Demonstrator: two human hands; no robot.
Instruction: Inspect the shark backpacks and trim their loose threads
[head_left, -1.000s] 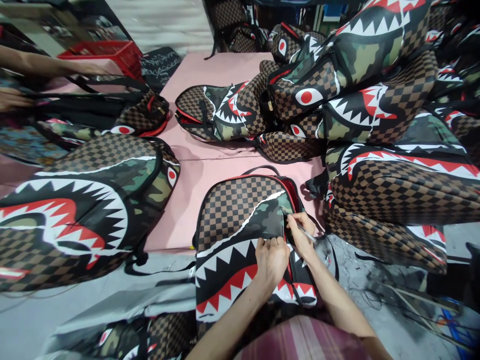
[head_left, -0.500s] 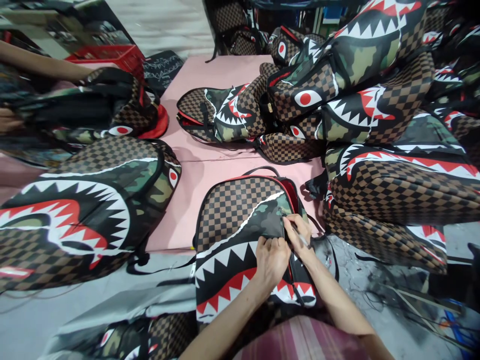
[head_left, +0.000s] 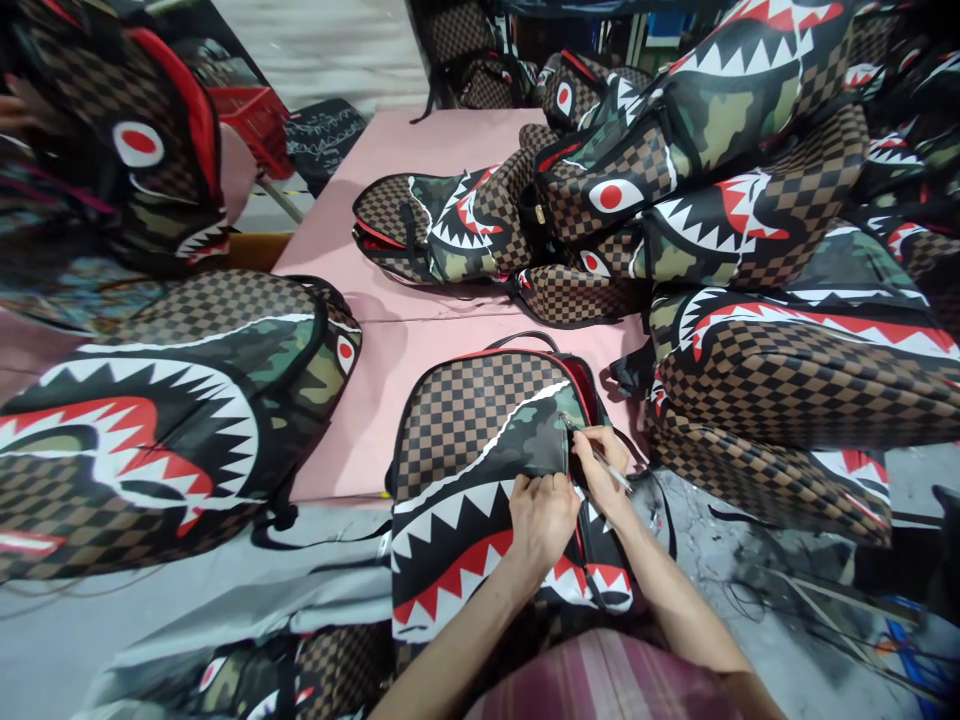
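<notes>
Since the earlier frames, a co-worker at upper left had lifted a shark-print bag [head_left: 142, 150] up off the far table, where it had lain flat; the wearer's hands had barely shifted. Left hand [head_left: 544, 515] was curled, fingertips pinching the front panel of the backpack [head_left: 480, 470] at lower centre of frame, right beside the zipper seam. Right hand [head_left: 604, 470] was closed around a thin pen-like tool [head_left: 613, 468], tip set against the seam at the camo patch; whether it was a pen or a pick could not be told.

Backpack lay flat, front up, half on the pink table [head_left: 390, 370] and half over its near edge toward the wearer's lap. Long axis ran from the bottom of the frame up toward the top: handle end and open red-lined top pointed away from the wearer, shark teeth end pointed toward them.

Risks, as judgement: tool tip could slip off the seam and scratch or mark the printed panel if the left-hand pinch slackened. Bag overhung the table edge, so pressure near the lap end could slide it off. The heap of bags [head_left: 750, 230] at right of frame leaned close and could slump onto the work.
</notes>
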